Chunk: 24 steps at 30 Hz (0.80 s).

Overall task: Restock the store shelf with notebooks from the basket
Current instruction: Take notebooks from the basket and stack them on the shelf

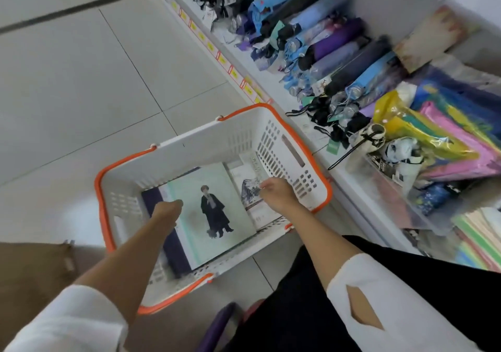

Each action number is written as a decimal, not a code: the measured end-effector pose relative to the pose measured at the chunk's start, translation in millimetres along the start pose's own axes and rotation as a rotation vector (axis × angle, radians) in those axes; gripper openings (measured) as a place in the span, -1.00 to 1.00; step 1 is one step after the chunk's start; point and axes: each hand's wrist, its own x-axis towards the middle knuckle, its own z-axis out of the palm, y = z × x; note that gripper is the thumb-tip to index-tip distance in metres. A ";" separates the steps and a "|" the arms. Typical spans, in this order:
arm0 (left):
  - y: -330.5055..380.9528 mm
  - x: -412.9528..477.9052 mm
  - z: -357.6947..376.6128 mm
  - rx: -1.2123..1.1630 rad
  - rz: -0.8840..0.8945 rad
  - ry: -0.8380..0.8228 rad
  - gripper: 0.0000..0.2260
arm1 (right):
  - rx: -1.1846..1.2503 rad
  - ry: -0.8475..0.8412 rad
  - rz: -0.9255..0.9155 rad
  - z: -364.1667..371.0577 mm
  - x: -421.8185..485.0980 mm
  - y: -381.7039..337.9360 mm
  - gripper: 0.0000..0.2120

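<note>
Pale-green notebook [208,210]: left hand [168,210] grip touching it, right hand [276,193] pinching neighbouring notebook [250,189].

A white plastic shopping basket with slotted walls and orange rim and handles [173,159] is seen on the tiled floor at the centre of the frame. Inside it, a large pale-green notebook printed with a dark-robed figure [211,213] is laid flat on top. A dark purple notebook [173,248] is partly covered at its left, and white notebooks with a blue-grey drawing [250,189] are tucked at its right.

The white store shelf [336,172] is seen along the right of the frame, beside the basket.
</note>
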 end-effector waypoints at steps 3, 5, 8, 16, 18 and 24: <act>-23.4 3.2 10.6 0.102 -0.083 -0.064 -0.48 | 0.021 -0.025 0.017 3.8 4.6 6.6 -0.80; -35.8 10.6 20.8 0.126 -0.124 -0.081 -0.30 | 0.048 -0.020 0.026 2.7 7.9 9.7 -0.82; -40.8 6.9 35.2 0.210 -0.146 0.054 -0.18 | 0.112 0.034 0.044 -1.9 12.3 9.7 -0.76; -53.3 14.6 48.1 0.327 -0.102 0.160 0.08 | 0.143 0.049 0.047 0.1 13.5 11.3 -0.72; -51.5 19.0 45.9 0.366 -0.074 0.157 0.10 | 0.122 0.030 0.042 0.6 12.1 10.8 -0.74; -48.9 26.8 32.4 0.318 -0.019 -0.003 -0.27 | 0.069 -0.020 0.033 3.3 7.1 7.6 -0.82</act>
